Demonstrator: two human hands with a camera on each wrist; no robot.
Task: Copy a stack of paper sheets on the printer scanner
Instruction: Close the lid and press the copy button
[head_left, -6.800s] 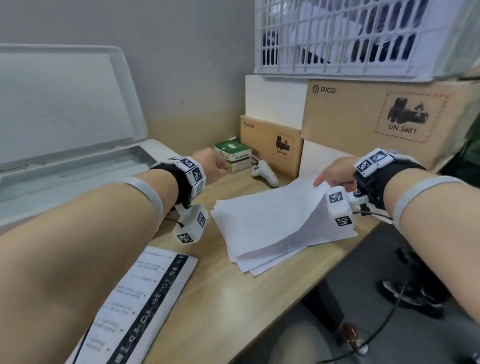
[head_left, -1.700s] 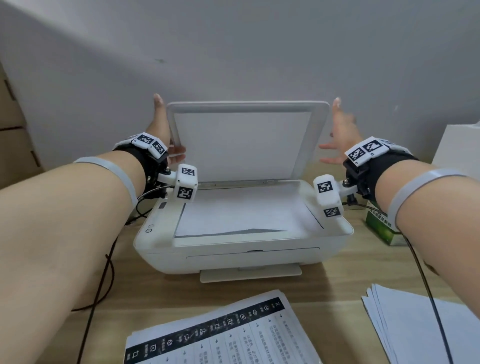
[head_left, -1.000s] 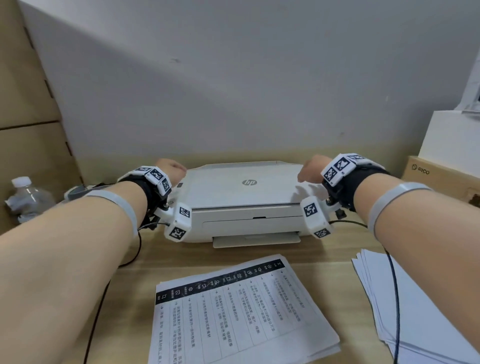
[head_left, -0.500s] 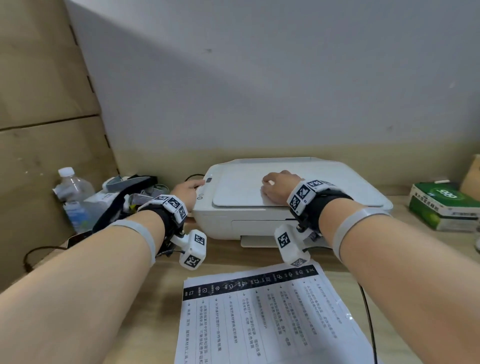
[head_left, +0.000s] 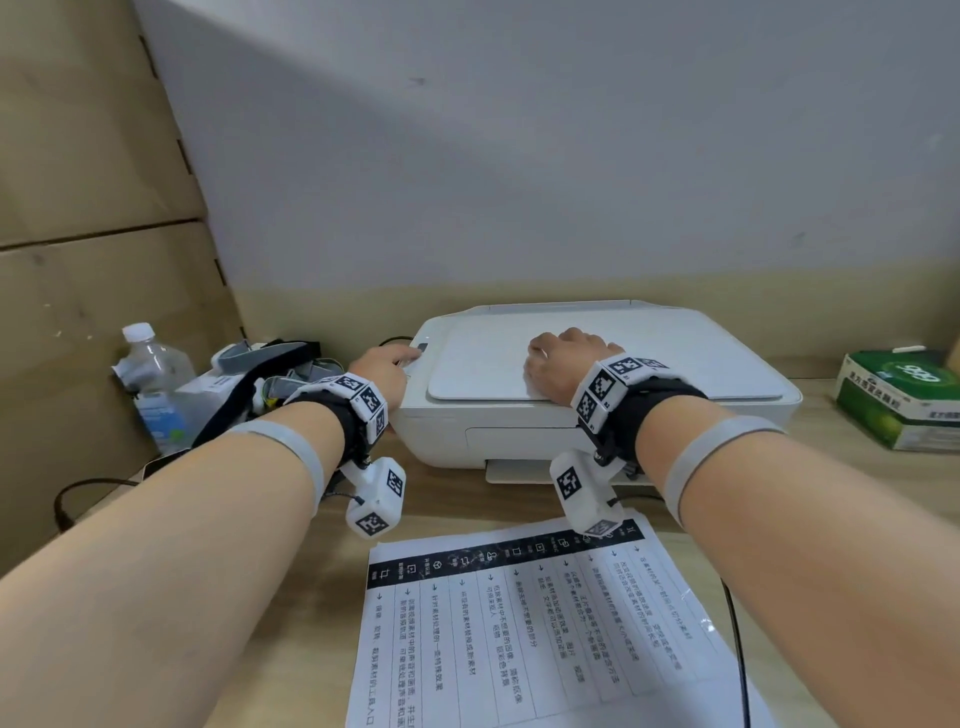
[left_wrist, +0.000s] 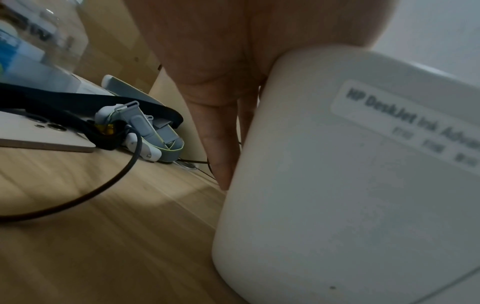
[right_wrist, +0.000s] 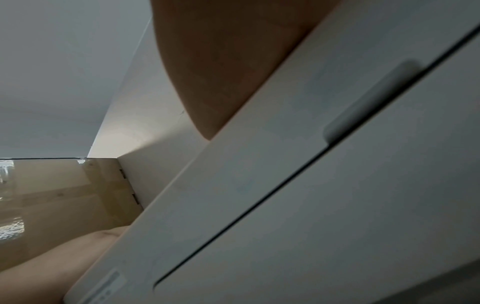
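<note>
Since the lid came down, both hands moved onto the printer (head_left: 597, 410). It sits at the table's (head_left: 291, 613) back by the wall. Right hand (head_left: 563, 364) knuckles down on the smooth white plastic lid, fingers clenched, grasping nothing. Left hand (head_left: 387, 366) at the left-front corner, fingers released, one reaching the button panel. Risk: a wrong button, or leaning shifts the sheet under the lid. Printed sheet (head_left: 524, 623) lies flat in front of the printer.

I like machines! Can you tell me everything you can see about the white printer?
The printer is a white, plastic-looking box with rounded corners, sitting on the wooden desk by the wall. Its flat scanner lid is closed. The right hand rests on the lid; the left hand touches its left corner. A blurry label reads HP DeskJet.
</note>
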